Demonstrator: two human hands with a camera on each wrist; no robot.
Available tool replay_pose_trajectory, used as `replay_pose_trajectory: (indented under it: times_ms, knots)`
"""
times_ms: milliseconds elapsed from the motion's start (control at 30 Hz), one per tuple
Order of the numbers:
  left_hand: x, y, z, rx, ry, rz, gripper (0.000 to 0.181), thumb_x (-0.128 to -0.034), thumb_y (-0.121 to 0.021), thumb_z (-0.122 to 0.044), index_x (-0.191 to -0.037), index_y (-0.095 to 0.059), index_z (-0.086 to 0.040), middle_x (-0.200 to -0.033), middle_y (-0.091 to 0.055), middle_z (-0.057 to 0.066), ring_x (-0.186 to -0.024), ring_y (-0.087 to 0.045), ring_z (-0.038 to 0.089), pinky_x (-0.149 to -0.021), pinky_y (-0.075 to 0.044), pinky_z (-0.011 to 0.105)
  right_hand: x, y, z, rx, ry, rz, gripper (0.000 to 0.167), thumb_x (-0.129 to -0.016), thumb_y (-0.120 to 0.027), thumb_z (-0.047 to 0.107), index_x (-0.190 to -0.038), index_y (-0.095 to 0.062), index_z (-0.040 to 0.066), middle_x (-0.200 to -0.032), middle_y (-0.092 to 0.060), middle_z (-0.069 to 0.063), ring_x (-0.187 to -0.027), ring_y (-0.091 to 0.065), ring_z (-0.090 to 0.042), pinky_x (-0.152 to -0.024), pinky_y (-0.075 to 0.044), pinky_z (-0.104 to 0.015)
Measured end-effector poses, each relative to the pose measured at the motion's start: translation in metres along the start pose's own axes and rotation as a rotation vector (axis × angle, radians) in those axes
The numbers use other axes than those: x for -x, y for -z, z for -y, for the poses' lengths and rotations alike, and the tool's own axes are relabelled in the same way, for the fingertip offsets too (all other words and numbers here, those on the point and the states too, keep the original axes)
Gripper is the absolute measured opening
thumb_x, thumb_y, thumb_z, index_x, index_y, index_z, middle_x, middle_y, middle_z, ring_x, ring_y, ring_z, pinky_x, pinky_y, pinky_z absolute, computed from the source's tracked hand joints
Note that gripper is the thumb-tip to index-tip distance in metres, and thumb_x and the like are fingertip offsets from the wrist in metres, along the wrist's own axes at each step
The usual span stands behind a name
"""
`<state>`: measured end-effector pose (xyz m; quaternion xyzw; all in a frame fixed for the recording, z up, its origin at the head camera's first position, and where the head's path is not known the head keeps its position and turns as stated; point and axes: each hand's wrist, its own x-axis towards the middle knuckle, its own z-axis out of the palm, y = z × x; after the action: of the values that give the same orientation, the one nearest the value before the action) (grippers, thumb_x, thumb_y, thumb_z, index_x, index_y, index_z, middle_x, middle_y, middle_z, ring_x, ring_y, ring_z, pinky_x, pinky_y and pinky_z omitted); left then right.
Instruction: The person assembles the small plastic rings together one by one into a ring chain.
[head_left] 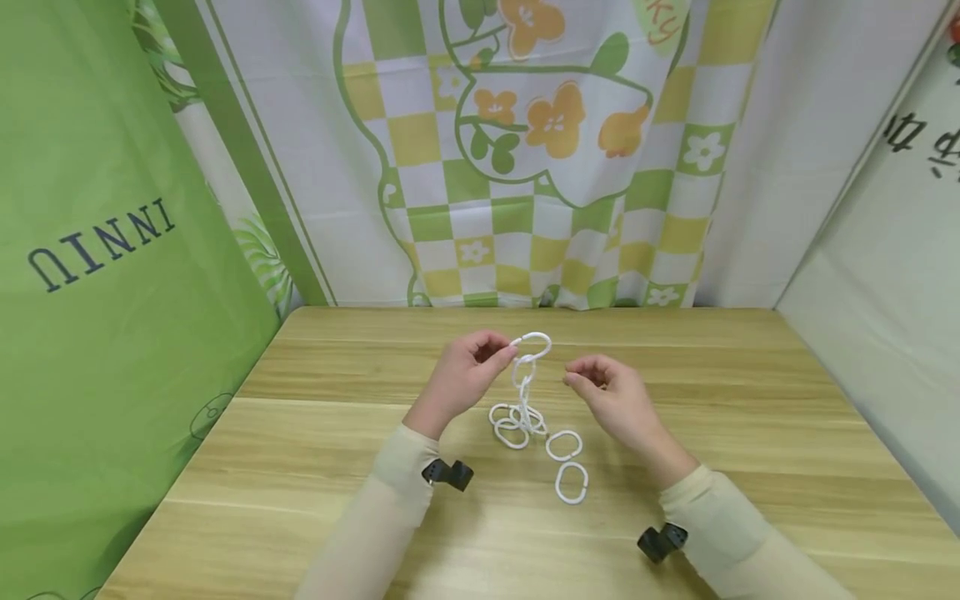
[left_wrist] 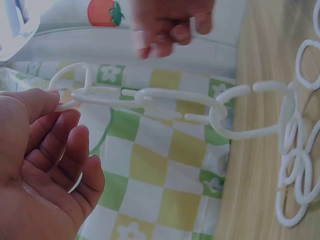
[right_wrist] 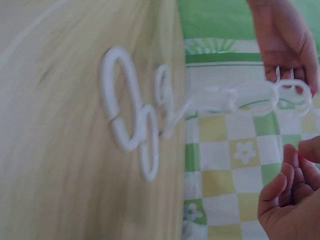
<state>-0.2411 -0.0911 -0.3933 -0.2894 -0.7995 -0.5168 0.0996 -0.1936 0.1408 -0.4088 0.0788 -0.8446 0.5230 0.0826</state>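
Note:
My left hand (head_left: 461, 379) pinches the top link (head_left: 537, 335) of a white plastic chain between thumb and fingers. From it the chain hangs down, and its lower links (head_left: 512, 447) lie in a small heap on the table. In the left wrist view, the linked rings (left_wrist: 175, 94) stretch away from the fingertips, and one link shows a narrow gap. To the right of the chain, my right hand (head_left: 621, 402) is raised, fingers loosely bent, with nothing visible in it. Two white links (head_left: 572, 502) lie beside the heap, below the right hand; the nearer one (right_wrist: 107, 85) has a gap.
The wooden table (head_left: 247, 475) runs back to a checked, flowered curtain (head_left: 480, 225). A green cloth (head_left: 97, 333) hangs on the left and a white one (head_left: 885, 275) on the right. Each sleeve has a black wrist device (head_left: 663, 542) on it.

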Motion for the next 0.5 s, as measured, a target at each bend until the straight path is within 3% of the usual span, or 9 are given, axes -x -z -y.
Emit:
replay_pose_trajectory:
  times_ms: [233,500]
  knots:
    - [-0.001,0.013,-0.003,0.011,0.034,-0.032,0.013,-0.0953,-0.067,-0.020,-0.097,-0.071,-0.008,-0.082,-0.067,0.004,-0.069,-0.056,0.015,-0.062,-0.047,0.026,0.002,0.004,-0.022,0.126,0.003,0.217,0.015,-0.094,-0.066,0.013,-0.105,-0.068,0.002,-0.092,-0.066,-0.003,-0.084,-0.057,-0.017,-0.071,-0.047,-0.030]
    - [0.000,0.014,-0.003,0.001,0.000,-0.022,0.010,-0.0943,-0.068,-0.017,-0.094,-0.072,-0.008,-0.081,-0.068,0.002,-0.068,-0.056,0.014,-0.060,-0.046,0.026,0.016,-0.005,-0.033,0.267,0.154,0.537,0.004,-0.088,-0.071,0.012,-0.092,-0.069,0.011,-0.080,-0.061,0.008,-0.072,-0.055,-0.010,-0.065,-0.046,-0.028]
